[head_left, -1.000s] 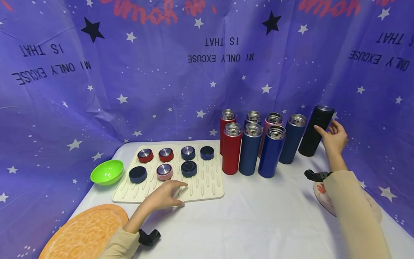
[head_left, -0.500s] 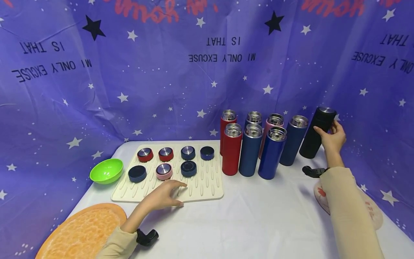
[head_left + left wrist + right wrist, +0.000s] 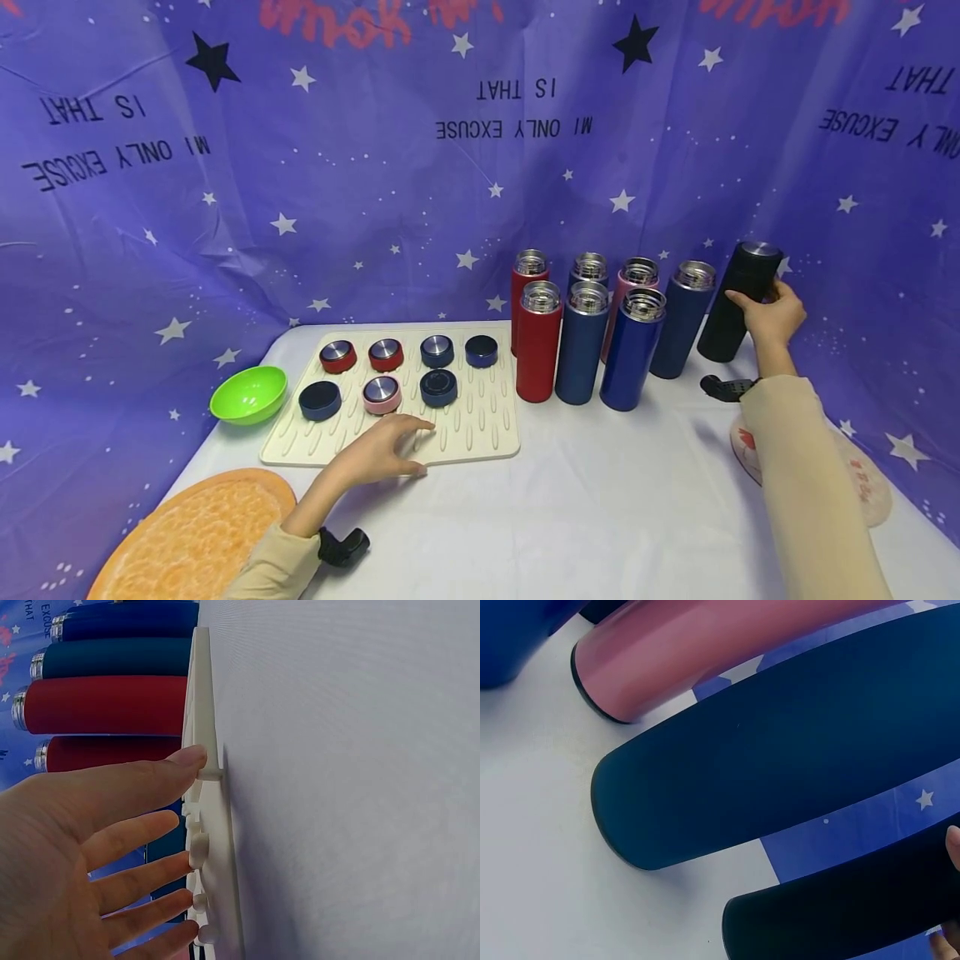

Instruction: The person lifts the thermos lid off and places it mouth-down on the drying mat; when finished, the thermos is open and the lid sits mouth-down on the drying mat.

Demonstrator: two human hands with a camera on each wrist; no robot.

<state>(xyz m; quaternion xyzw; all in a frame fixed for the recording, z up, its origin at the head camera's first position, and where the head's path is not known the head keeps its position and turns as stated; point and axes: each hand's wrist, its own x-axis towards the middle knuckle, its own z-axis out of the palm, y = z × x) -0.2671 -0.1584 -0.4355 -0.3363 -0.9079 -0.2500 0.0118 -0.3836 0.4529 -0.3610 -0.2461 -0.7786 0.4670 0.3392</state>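
Note:
At the far right of the head view, my right hand grips a black thermos flask with its lid on, thumb on the near side. In the right wrist view the lower part of this black flask shows, with fingertips at the frame's edge. A dark blue flask without a lid stands just left of it. My left hand hovers over the front of a cream drying mat, fingers relaxed and holding nothing. In the left wrist view its thumb overlaps the mat's edge.
Several lidless flasks, including a red flask and a bright blue flask, stand right of the mat. Several lids, among them a pink lid, lie on it. A green bowl and an orange round mat are at left.
The head view has shifted slightly. My right hand stays on the black flask, and my left hand keeps its place over the mat.

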